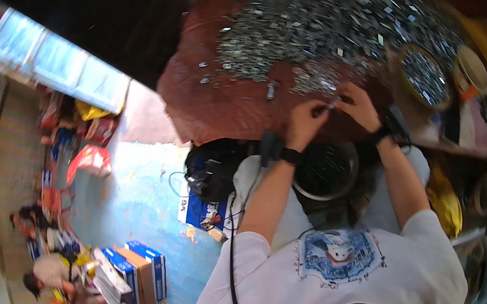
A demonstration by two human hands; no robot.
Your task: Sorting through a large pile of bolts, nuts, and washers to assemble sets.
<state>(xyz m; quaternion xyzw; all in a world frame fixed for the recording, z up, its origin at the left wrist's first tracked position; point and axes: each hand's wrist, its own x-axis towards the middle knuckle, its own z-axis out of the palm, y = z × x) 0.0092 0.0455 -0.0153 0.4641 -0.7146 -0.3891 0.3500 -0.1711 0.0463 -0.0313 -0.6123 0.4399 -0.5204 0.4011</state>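
Note:
My left hand (pixel 305 122) and my right hand (pixel 359 108) meet over the near edge of a table with a red-brown cover (pixel 199 111). Fingertips of both hands pinch a small shiny metal piece (pixel 331 105), too small to make out in detail. Just beyond them lies a small heap of bright little parts (pixel 315 77). Behind it spreads a large pile of small flat metal pieces (pixel 323 14). One loose piece (pixel 271 90) rests left of the small heap. Below my hands, between my knees, is a round bowl (pixel 326 171) with dark contents.
Right of the pile stand a round container of metal pieces (pixel 424 76) and a tipped tub (pixel 470 70). A black bag (pixel 212 172) sits left of my knee. Blue-and-white boxes (pixel 148 273) and a seated person (pixel 53 271) are farther left. A black cable (pixel 233 279) runs down my side.

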